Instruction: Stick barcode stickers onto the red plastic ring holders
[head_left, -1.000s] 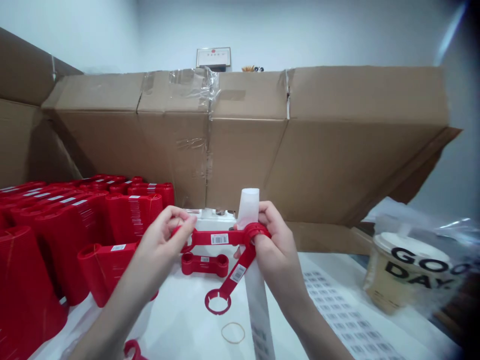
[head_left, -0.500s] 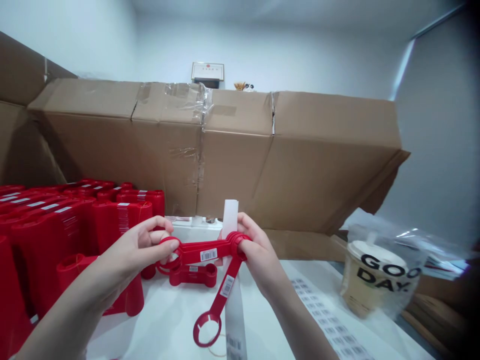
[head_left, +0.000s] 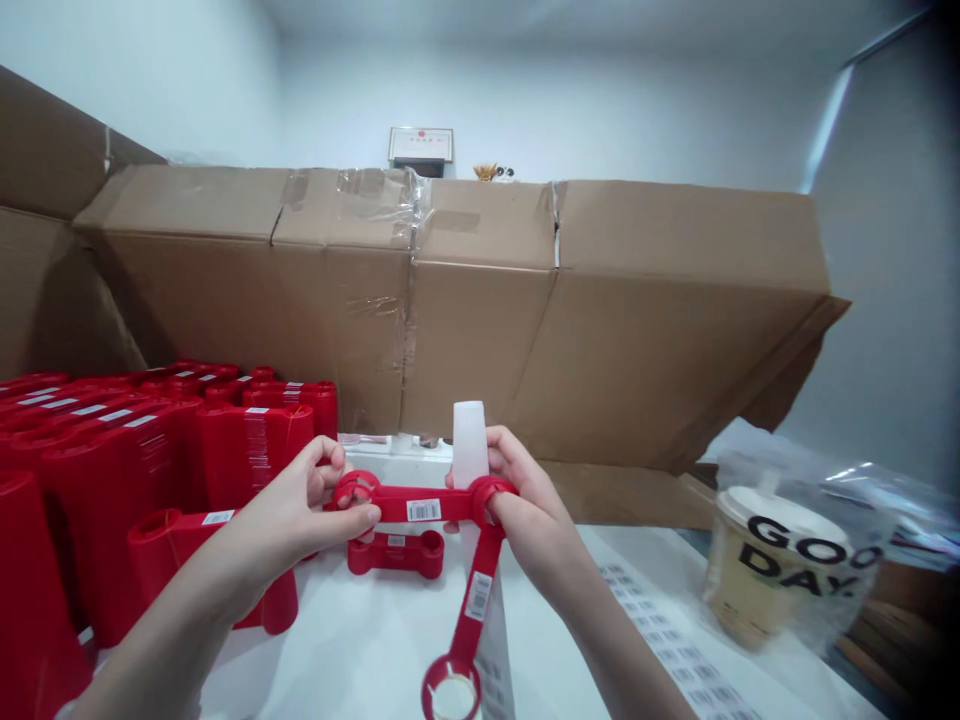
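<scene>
Held level above the white table (head_left: pixel 360 650), between both hands: the held bar (head_left: pixel 424 508), red, a ring at each end, barcode sticker at mid-span, perhaps several pressed together, count not readable. One hanging bar (head_left: pixel 472 600) dangling from the right-hand ring, its lower ring at the near edge of view. One lying bar (head_left: pixel 396 553) flat on the table just behind the held one, untouched. Left hand (head_left: pixel 300 515) closed on the left ring, thumb and forefinger pinched around it. Right hand (head_left: pixel 529 515) closed on the right ring, fingers curled over it, also clamping one white label strip (head_left: pixel 469 445) standing up behind the ring. Along the table's left edge, packed red stacks (head_left: pixel 150 450), too many to count. One cardboard wall (head_left: pixel 600 330) across the far edge. One bagged cup (head_left: pixel 772 570) near the right edge, one label sheet (head_left: pixel 675 650) between it and the right forearm. Bare tabletop under the hands.
</scene>
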